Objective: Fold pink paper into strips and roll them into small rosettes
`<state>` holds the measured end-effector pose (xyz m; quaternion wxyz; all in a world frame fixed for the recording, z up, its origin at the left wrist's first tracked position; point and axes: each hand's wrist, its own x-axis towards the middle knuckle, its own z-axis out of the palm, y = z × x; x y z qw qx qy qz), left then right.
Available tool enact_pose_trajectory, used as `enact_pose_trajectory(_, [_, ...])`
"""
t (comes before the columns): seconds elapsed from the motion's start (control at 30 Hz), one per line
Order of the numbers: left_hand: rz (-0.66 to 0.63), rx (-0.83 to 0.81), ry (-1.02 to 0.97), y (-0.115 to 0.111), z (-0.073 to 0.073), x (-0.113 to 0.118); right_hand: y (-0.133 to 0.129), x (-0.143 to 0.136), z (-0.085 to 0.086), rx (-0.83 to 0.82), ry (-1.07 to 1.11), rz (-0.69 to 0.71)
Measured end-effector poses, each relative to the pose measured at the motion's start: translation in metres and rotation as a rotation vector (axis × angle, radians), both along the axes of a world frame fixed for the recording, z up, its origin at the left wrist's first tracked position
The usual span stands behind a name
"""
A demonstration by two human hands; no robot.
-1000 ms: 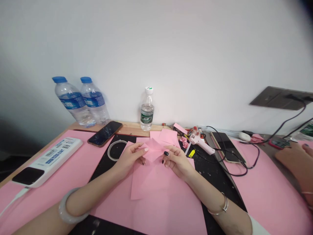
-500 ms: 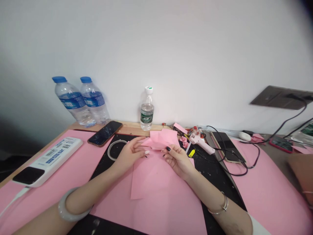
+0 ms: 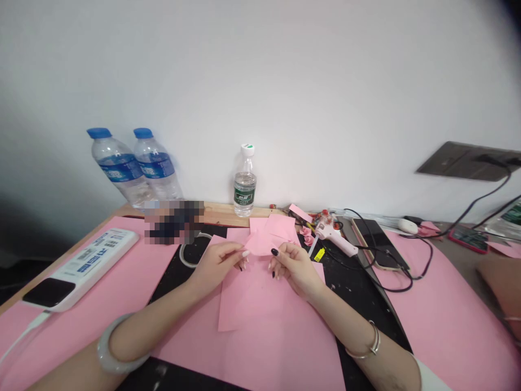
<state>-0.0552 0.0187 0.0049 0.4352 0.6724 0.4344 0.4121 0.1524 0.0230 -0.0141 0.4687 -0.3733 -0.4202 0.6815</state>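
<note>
A small piece of pink paper (image 3: 259, 244) is held up between my two hands. My left hand (image 3: 222, 263) pinches its left edge between thumb and fingers. On the other side, my right hand (image 3: 295, 267) grips the right edge, with its dark-nailed thumb on top. Beneath them lie larger pink sheets (image 3: 260, 315) on a black mat (image 3: 183, 374). Small pink squares (image 3: 280, 225) rest just behind the held piece. Folded pink paper bits (image 3: 307, 237) sit beside them, to the right.
A glue gun (image 3: 336, 239) and black cables lie right of my hands, near a phone (image 3: 378, 244). A small bottle (image 3: 245, 187) and two larger bottles (image 3: 157, 168) stand along the wall. A white power strip (image 3: 85, 266) lies left; a roll (image 3: 189, 252) is near my left hand.
The held paper has turned and now shows a flatter face between my hands. My left hand has shifted slightly down, and the fingers of both hands have closed on the paper's edges.
</note>
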Motion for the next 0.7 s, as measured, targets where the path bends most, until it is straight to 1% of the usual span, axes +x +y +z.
enact_pose_trajectory(0.07, [-0.029,0.003,0.026,0.0006,-0.0013,-0.0003,0.0003,0.0003,-0.001,0.01,-0.017,0.01])
enact_pose_trajectory(0.23, [-0.059,-0.05,0.038,-0.0001,-0.0043,-0.0001,0.0003,0.0002,-0.0019,0.018,-0.048,0.034])
enact_pose_trajectory(0.37, [-0.091,-0.082,0.033,-0.0012,-0.0046,0.0012,0.0004,0.0004,-0.0016,0.033,-0.006,0.042])
enact_pose_trajectory(0.5, [-0.184,-0.229,-0.077,-0.0029,-0.0073,0.0043,-0.0002,0.0002,-0.0023,0.03,0.044,0.075])
enact_pose_trajectory(0.6, [-0.197,-0.344,-0.211,-0.0039,-0.0095,0.0069,-0.0012,-0.0011,-0.0039,0.039,0.043,0.098])
enact_pose_trajectory(0.7, [-0.208,-0.395,-0.295,-0.0048,-0.0095,0.0089,-0.0032,-0.0032,-0.0044,0.085,-0.028,0.139])
